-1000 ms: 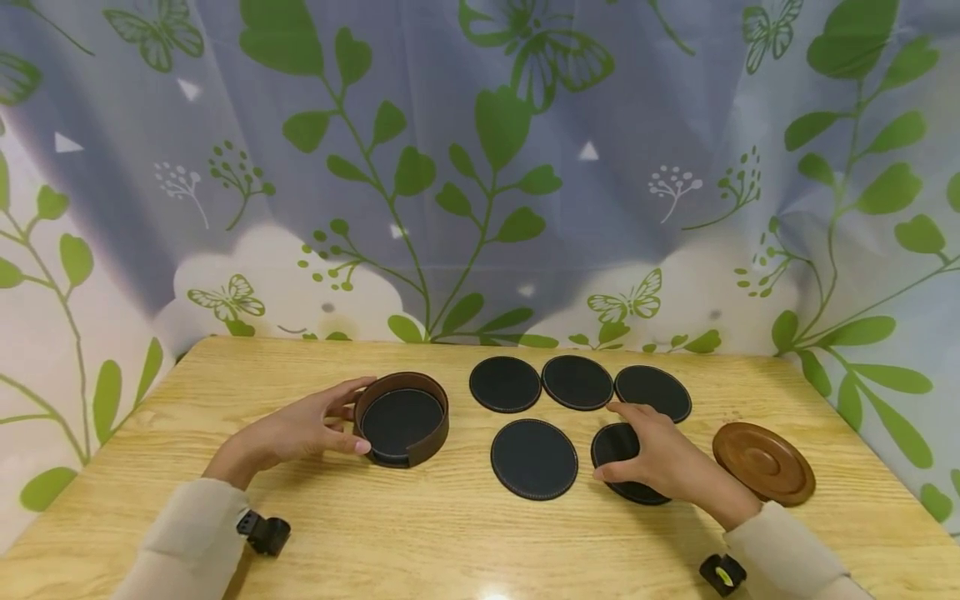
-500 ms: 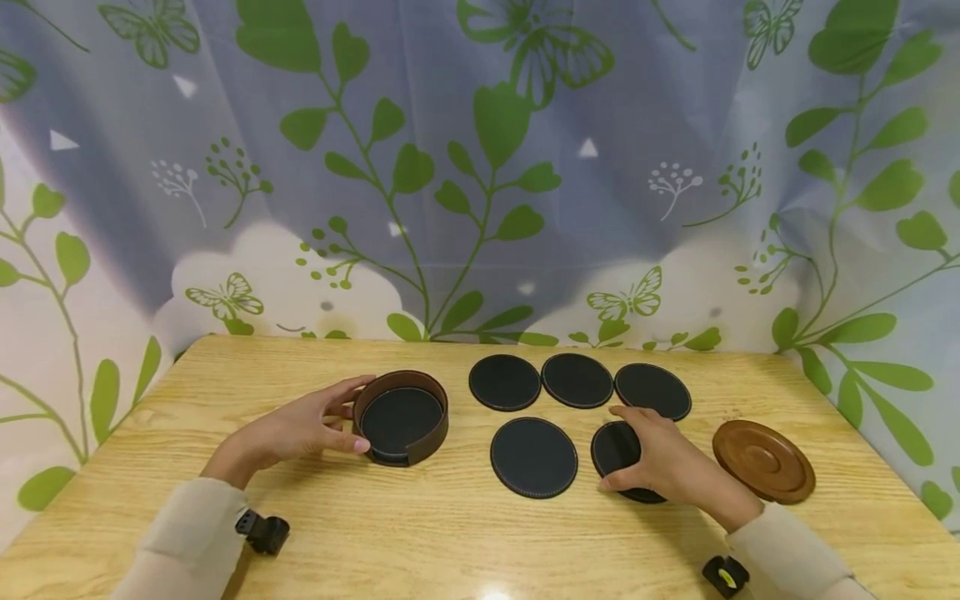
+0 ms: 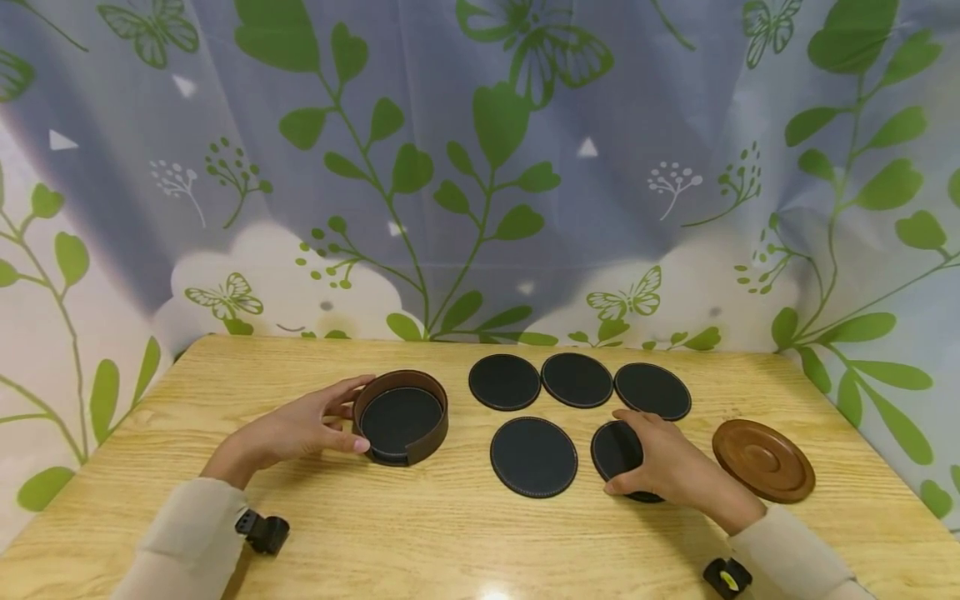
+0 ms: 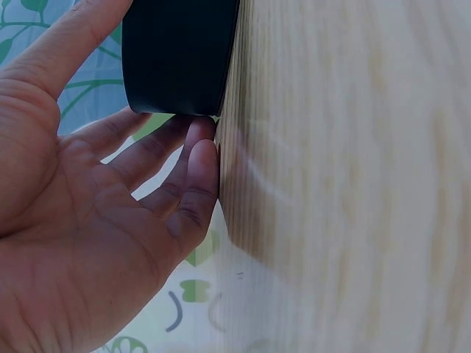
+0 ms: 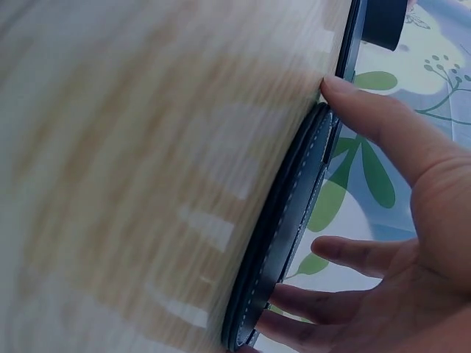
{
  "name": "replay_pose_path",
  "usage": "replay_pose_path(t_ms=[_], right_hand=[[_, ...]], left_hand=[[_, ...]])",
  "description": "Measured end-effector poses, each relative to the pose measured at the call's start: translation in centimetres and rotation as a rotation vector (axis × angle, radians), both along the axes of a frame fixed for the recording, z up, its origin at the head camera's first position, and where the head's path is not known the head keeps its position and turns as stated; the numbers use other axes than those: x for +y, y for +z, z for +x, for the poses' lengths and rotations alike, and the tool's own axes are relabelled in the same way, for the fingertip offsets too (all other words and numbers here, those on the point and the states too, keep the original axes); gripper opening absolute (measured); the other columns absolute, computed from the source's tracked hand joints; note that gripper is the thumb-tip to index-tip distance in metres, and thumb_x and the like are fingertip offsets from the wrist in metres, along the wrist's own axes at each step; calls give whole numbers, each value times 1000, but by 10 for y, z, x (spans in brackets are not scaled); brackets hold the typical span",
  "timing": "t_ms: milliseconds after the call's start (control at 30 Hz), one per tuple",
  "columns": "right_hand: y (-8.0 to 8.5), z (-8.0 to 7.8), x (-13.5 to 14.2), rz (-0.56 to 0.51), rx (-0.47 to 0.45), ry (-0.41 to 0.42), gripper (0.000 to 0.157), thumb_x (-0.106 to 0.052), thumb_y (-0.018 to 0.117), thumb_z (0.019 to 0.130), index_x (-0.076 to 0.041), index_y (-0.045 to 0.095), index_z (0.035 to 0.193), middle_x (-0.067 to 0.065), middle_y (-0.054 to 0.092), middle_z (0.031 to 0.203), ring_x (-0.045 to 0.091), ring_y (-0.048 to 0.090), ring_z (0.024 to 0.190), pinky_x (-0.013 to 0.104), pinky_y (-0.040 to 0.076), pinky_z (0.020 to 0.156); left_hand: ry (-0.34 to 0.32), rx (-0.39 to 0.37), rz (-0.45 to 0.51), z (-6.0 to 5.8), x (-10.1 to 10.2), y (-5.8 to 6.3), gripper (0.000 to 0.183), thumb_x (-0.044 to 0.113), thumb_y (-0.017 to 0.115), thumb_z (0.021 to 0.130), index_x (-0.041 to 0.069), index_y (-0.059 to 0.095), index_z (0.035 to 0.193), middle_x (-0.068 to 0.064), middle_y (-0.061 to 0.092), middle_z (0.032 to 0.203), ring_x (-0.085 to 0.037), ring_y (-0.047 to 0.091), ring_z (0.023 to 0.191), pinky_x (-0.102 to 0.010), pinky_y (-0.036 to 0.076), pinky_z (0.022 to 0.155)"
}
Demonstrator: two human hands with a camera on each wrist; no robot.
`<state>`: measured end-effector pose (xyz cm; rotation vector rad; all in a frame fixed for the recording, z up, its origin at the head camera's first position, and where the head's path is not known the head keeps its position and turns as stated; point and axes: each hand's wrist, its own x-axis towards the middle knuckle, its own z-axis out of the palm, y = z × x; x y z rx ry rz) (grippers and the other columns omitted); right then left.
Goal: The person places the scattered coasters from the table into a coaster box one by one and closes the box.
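Fingers [image 4: 202, 184] of the left hand [image 3: 303, 429] curl round a brown coaster holder [image 3: 429, 442]; those of the right hand [image 3: 667, 465] grip a black coaster [image 3: 617, 450] nearer the counter's [image 3: 450, 533] right edge.

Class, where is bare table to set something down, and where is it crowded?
Bare: the near tabletop between the sleeves, in front of the round holder; another patch between the left hand and the curtain. Crowded: right of the holder, with a coaster under the right hand, four more coasters, and the brown disc.
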<state>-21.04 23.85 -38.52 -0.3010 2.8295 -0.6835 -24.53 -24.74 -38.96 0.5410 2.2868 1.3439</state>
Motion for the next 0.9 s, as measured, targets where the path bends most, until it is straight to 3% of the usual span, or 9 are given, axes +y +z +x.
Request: replay_pose_path(t_ms=[667,900], right_hand=[[1,0,0,29,20,10,103,-41,94,76,2,43,155,43,38,154,70,32,141,77,40,102],[3,-1,-2,31,38,-2,104,-44,94,76,2,45,155,44,40,153,69,35,139,75,44,99]], left_hand=[[7,7,-3,-1,-1,-2,102,26,83,92,13,18,169,-24,38,165,-52,33,153,-62,42,113],[-2,6,4,-2,0,-2,102,26,82,93,12,16,170,-25,37,166,-52,31,154,-61,43,113]])
